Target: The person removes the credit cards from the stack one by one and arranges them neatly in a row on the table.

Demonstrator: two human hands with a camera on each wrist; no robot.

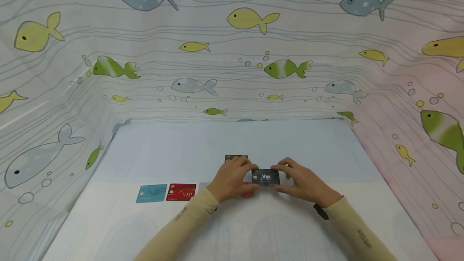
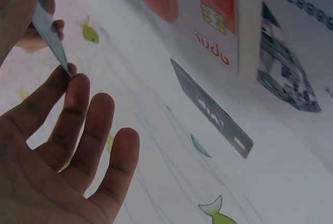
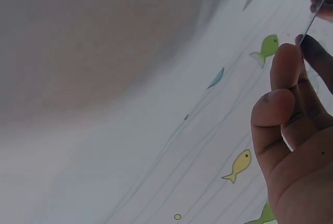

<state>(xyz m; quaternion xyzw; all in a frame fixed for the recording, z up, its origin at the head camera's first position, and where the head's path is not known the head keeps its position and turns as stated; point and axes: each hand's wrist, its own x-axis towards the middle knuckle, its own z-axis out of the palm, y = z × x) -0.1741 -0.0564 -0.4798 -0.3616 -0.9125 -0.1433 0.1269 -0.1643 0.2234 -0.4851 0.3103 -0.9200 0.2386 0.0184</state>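
A black card [image 1: 266,177] marked "Vip" is held up between both hands. My left hand [image 1: 232,178] pinches its left edge between thumb and fingers. At the opposite edge, my right hand [image 1: 302,181] pinches it the same way. Seen from the left wrist, the card [image 2: 51,29] appears nearly edge-on. Behind the left hand a dark card [image 1: 235,158] lies on the table, partly covered by the fingers. Under the left hand and wrist, a red and white card [image 1: 247,193] and a pale card [image 1: 204,186] are partly hidden.
Left of the left forearm, a red VIP card [image 1: 181,192] and a blue VIP card [image 1: 151,193] continue the row on the white tabletop [image 1: 174,144]. A fish-patterned sheet [image 1: 224,63] rises behind the table and along both sides.
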